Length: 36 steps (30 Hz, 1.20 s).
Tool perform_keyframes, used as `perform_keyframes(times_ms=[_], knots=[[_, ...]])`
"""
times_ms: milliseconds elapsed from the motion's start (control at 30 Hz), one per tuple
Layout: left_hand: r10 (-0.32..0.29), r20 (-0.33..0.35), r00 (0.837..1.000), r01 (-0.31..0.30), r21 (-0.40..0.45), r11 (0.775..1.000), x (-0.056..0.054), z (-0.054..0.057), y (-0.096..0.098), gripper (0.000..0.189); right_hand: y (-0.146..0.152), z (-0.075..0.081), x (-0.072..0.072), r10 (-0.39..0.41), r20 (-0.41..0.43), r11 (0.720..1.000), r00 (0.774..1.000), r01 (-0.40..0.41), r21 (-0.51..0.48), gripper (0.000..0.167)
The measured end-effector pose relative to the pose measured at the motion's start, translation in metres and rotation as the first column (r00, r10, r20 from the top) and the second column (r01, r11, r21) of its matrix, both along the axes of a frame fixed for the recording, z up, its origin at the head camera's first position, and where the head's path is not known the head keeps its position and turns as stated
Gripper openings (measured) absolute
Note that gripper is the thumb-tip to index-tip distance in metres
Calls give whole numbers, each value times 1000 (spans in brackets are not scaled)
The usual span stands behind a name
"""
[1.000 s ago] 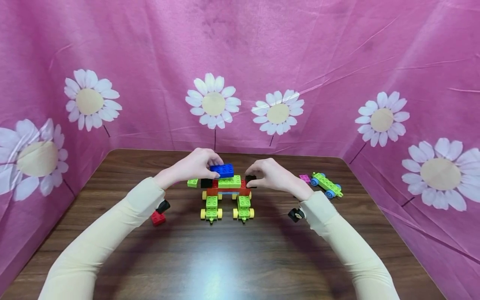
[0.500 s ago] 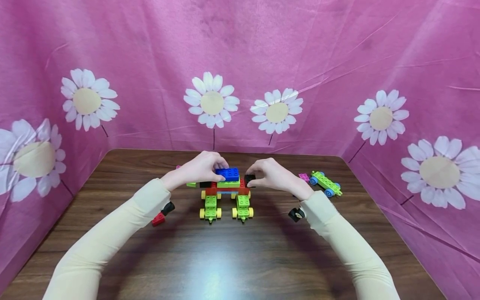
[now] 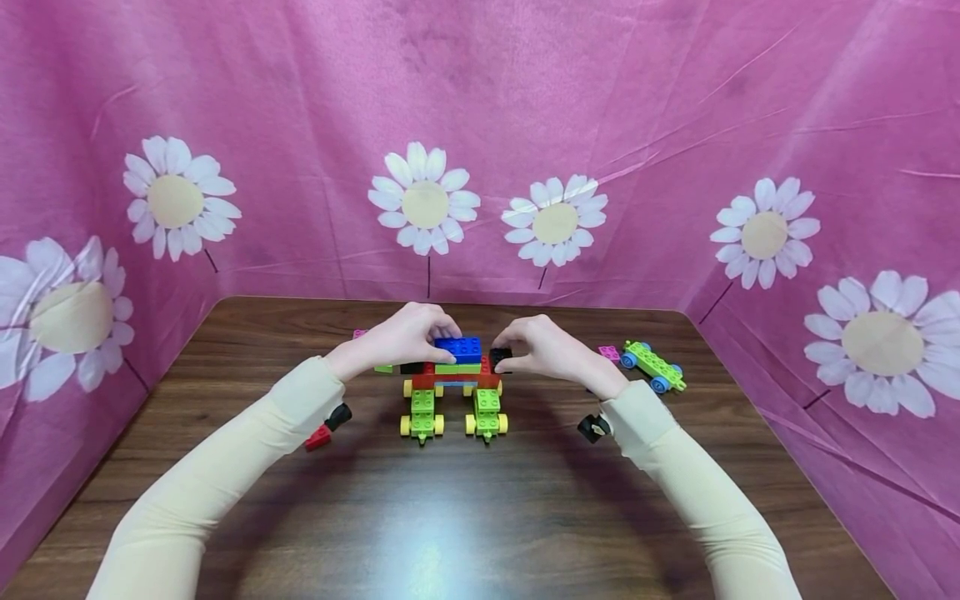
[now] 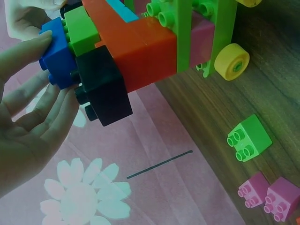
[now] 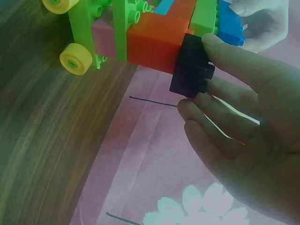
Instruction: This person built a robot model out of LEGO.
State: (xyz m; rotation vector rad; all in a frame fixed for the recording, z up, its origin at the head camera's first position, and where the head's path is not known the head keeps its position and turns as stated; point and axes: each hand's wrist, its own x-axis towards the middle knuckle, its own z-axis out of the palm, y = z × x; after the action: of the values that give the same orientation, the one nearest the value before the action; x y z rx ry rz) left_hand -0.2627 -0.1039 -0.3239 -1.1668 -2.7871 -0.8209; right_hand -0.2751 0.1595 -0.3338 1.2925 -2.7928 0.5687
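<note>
A brick vehicle stands mid-table on lime wheeled bases (image 3: 422,423) with yellow wheels. Red bricks (image 5: 154,42) bridge the bases, and a lime brick (image 4: 82,30) lies across the top. My left hand (image 3: 405,340) pinches a blue brick (image 3: 465,348) between thumb and fingers; it sits flush over the lime brick. At the right end, thumb and fingers of my right hand (image 3: 547,350) hold a black brick (image 5: 191,65) placed on the red layer. Another black brick (image 4: 104,84) sits on the left end, partly behind my left hand in the head view.
Left of the vehicle lie a red brick (image 3: 318,438), a lime brick (image 4: 251,137) and pink bricks (image 4: 282,199). To the right are a magenta brick (image 3: 610,353) and a lime wheeled base (image 3: 654,367) with blue wheels. A pink flowered cloth (image 3: 480,100) hangs behind the table.
My left hand has moved the blue brick rightward and down, from above the lime brick's left part to squarely over it. My right hand stays at the black brick.
</note>
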Motion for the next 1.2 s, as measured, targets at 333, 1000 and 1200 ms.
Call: perform_keyframes(times_ms=[333,1000,1200], knots=[[-40,2,999,40,37,999,-2,-7,-3,32,0,-1,0,5,-14,1000,1000,-4,8,32],[-25,-66,997,23,-29,999,1,-3,6,31,0,-1,-2,-8,-9,1000,1000,8,25,33],[-10,-41,999,8,-38,999,3,-2,7,31,0,-2,-3,-6,-9,1000,1000,6,23,33]])
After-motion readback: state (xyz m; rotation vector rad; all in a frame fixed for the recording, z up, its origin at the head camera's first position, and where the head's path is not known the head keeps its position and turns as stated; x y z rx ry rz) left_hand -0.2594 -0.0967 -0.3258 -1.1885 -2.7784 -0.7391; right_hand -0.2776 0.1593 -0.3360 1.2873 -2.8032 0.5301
